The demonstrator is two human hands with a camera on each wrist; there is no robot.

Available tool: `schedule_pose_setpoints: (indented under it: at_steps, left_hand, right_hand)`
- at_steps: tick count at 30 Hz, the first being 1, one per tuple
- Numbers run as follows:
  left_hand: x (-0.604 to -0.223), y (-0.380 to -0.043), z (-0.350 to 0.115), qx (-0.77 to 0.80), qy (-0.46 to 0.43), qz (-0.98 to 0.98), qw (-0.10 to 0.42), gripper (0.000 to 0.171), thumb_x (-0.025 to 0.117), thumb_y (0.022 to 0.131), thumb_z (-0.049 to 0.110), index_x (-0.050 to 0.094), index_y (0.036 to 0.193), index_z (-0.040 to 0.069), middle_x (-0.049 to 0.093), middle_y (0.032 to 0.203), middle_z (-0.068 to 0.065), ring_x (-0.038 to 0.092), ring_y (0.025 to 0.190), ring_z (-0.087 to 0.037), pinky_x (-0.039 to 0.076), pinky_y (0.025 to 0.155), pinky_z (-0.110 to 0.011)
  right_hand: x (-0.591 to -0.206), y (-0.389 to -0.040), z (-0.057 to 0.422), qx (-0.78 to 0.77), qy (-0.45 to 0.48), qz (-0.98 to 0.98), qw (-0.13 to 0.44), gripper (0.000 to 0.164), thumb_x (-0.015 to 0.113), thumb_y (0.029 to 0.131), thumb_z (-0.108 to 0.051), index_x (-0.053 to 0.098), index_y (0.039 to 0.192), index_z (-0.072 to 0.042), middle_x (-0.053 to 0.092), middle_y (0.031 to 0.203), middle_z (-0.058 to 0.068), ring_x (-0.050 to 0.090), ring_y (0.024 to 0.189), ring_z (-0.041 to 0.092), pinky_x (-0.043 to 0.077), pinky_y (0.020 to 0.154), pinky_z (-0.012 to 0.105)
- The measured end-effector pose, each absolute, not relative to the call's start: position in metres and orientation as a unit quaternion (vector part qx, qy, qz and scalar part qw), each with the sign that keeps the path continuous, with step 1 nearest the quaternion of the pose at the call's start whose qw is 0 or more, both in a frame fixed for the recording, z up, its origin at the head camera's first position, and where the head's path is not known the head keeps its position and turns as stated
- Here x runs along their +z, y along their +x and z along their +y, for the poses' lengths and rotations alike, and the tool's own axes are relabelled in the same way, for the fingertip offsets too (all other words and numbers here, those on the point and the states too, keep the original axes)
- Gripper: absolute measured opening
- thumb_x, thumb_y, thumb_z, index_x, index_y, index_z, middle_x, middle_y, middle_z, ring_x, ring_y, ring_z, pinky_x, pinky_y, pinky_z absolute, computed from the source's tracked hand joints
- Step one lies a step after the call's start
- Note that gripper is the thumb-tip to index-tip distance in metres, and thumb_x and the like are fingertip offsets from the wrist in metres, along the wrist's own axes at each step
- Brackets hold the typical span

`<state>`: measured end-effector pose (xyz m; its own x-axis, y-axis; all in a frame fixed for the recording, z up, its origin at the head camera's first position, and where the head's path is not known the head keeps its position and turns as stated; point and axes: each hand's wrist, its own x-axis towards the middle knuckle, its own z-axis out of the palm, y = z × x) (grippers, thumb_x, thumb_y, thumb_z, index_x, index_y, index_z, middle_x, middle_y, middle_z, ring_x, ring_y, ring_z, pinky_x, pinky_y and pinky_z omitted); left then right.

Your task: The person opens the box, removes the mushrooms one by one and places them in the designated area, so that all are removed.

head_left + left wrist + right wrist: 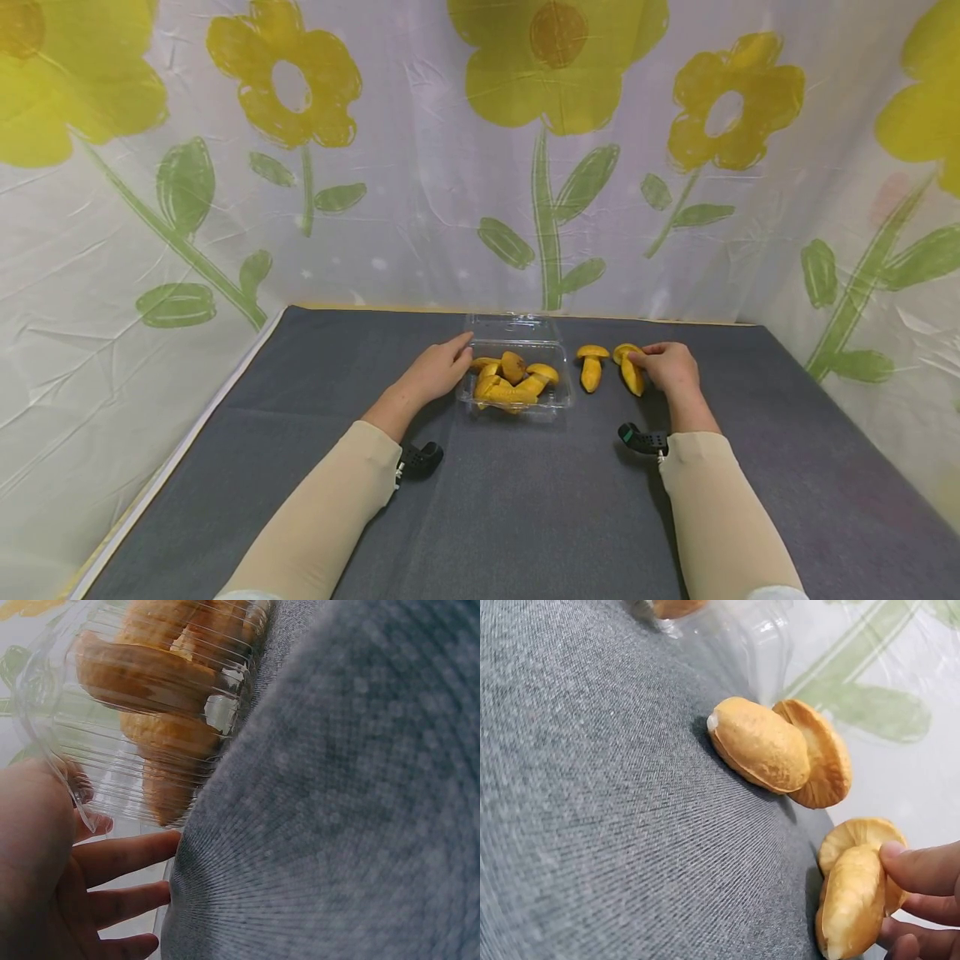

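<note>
I find the right hand [671, 367] pinching the outermost yellow mushroom [632, 379], three o'clock of the clamshell [564, 389]; held near its cap, it could twist free. Left hand [435, 372]: fingers straight, nine o'clock.

Head view bright, diffuse; soft shadow at right sleeve's [731, 508] 9 o'clock, glare on clear box [566, 379]. Left wrist dimmer, tabletop [390, 712] blurry toward 2 o'clock.

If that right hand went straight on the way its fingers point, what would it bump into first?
Past the pinched mushroom, the right hand would probably meet the other loose mushroom, before the clear box; exact depth is hard to judge.
</note>
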<state>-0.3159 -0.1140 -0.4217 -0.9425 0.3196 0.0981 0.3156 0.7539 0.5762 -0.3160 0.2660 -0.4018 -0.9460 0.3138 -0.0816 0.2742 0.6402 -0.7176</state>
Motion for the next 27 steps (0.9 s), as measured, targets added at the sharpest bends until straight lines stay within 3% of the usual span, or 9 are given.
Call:
schedule_pose_setpoints:
  at_steps: [6,16,27]
  left_hand:
    - [-0.422,-0.316,-0.115,0.311,0.174,0.935,0.003,0.054,0.041,0.112,0.028,0.034,0.162,0.008,0.045,0.061,0.0,0.036,0.052,-0.014,0.036,0.06,-0.036]
    - [-0.423,-0.317,-0.114,0.308,0.172,0.936,0.005,0.054,0.04,0.112,0.028,0.033,0.162,0.008,0.045,0.061,0.0,0.036,0.051,-0.014,0.036,0.06,-0.037]
    - [-0.424,-0.318,-0.115,0.309,0.17,0.936,0.006,0.054,0.039,0.112,0.029,0.033,0.162,0.009,0.045,0.06,0.001,0.036,0.05,-0.013,0.036,0.058,-0.036]
  right_hand:
    - [-0.4,-0.317,0.267,0.384,-0.144,-0.912,0.023,0.048,0.068,0.1,-0.03,0.064,0.131,0.007,0.06,0.131,0.028,0.059,0.108,0.039,0.05,0.089,0.048]
    - [-0.395,-0.316,0.265,0.396,-0.14,-0.907,0.018,0.049,0.067,0.101,-0.027,0.061,0.136,0.007,0.059,0.132,0.028,0.062,0.104,0.037,0.053,0.087,0.044]
    - [-0.39,-0.315,0.26,0.394,-0.133,-0.909,0.036,0.047,0.064,0.103,-0.024,0.059,0.138,0.007,0.057,0.136,0.029,0.059,0.116,0.041,0.049,0.098,0.05]
